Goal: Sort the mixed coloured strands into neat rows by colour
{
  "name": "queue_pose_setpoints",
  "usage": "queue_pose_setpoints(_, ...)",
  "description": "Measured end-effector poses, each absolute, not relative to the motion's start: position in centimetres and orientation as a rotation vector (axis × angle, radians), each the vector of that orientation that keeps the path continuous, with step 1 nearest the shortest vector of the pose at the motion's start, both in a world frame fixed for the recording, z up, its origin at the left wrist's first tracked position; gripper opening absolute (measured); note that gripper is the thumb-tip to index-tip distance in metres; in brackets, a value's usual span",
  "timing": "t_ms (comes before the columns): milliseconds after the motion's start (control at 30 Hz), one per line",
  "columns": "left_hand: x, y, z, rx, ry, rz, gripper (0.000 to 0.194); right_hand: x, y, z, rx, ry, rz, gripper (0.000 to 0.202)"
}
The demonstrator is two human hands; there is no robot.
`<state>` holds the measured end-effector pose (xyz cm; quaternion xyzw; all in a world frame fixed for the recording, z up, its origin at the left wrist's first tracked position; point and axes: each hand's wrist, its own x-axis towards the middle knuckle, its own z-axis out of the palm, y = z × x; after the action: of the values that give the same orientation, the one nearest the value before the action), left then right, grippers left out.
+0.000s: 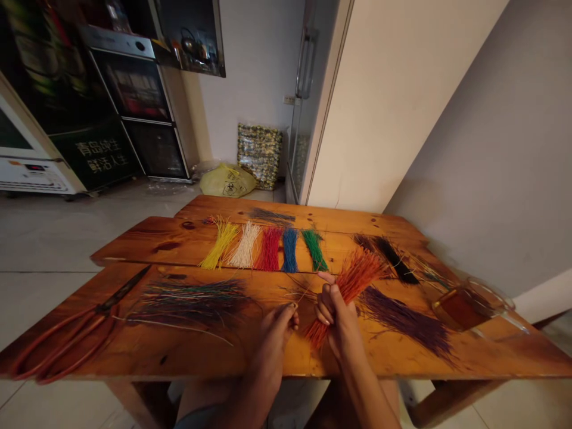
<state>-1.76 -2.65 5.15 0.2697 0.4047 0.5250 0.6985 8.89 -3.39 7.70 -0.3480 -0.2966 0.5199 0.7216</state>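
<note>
My right hand (333, 310) is closed around a bundle of orange wires (357, 275) that fans out up and to the right above the wooden table (187, 351). My left hand (279, 325) sits just left of it, fingertips pinched on a thin strand near the bundle's lower end. A mixed pile of multicoloured wires (192, 298) lies to the left of my hands. Sorted bundles lie in a row further back: yellow (220, 243), white (245, 245), red (269, 249), blue (290, 250), green (315, 249). Purple wires (404, 319) and black wires (393, 253) lie to the right.
Large red-handled scissors (75, 333) lie on the table's left end. A clear glass container (465, 304) stands at the right edge. Beyond the table are a tiled floor, a yellow bag (227, 180), a fridge door and dark display cabinets.
</note>
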Motion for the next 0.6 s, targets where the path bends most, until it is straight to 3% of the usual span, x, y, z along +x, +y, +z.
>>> queue_pose_setpoints(167, -1.7, -3.4, 5.3, 0.613, 0.907, 1.120, 0.020, 9.2, -2.9, 7.7, -0.839, -0.644, 1.067, 0.036)
queue_pose_setpoints(467, -1.8, -3.3, 2.7, 0.827, 0.906, 1.116, 0.025, 9.6, -2.3, 8.8, -0.870, -0.640, 1.064, 0.024)
queue_pose_setpoints(600, -1.9, -3.5, 2.6, 0.865, 0.931, 1.075, 0.025, 10.5, -1.6, 9.5, -0.860, -0.622, 1.007, 0.028)
